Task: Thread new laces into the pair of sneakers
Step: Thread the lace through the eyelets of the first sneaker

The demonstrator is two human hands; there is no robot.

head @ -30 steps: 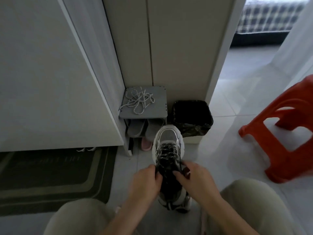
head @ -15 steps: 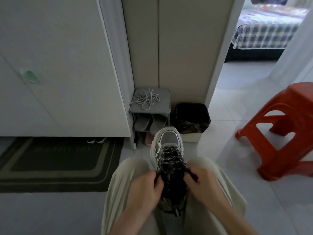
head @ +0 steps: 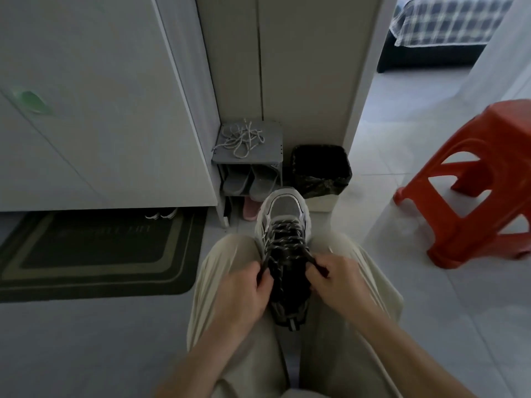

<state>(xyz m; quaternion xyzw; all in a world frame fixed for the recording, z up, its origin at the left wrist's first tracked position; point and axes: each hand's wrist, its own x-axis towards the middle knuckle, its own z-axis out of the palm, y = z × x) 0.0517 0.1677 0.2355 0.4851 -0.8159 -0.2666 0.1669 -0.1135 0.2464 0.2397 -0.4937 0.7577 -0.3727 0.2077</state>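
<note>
Sneaker (head: 283, 222) lies btwn the knees, toe pointing away, long axis fwd; left hand (head: 244, 288) and right hand (head: 334, 280) each pinch a dark lace (head: 283, 245) end, flanking the tongue, equally near.

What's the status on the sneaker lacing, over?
Left hand, right hand: each pinching a dark lace end. Sneaker between the knees, lace crisscrossed. Nothing blocking.

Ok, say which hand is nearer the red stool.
Right. The right hand pinches lace on the sneaker's side facing the red stool; the left hand is across it.
</note>
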